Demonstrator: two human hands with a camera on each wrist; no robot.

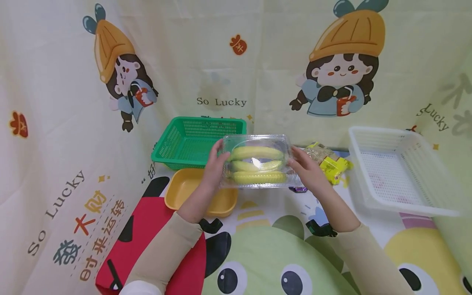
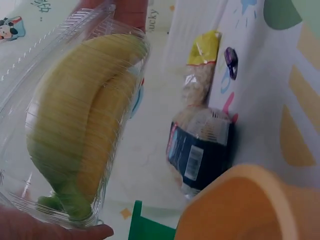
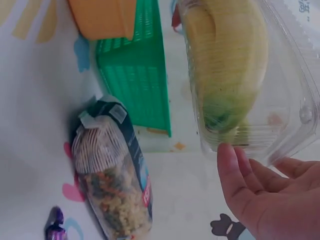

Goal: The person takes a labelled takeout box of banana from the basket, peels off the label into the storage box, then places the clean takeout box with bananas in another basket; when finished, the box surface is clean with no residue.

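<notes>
A clear plastic clamshell box (image 1: 254, 140) is held up in the air between my two hands, its lid closed. Inside lie several yellow bananas (image 2: 70, 110), green toward their stem ends in the wrist views. My left hand (image 1: 213, 167) grips the box's left end, thumb toward the near side. At the opposite end, my right hand (image 1: 309, 169) holds the box with its fingers, and its fingertips press on the plastic in the right wrist view. Beneath the box, partly covered by it and my left arm, stands an orange-yellow tub (image 1: 180, 188).
A green slotted basket (image 1: 173, 157) stands back left, and a white basket (image 1: 355, 164) at the right. Between them lie a yellow snack bag (image 1: 335, 166), a dark-labelled clear bag (image 3: 107, 160) and a purple-wrapped candy (image 1: 298, 189). Printed cloth hangs behind and left.
</notes>
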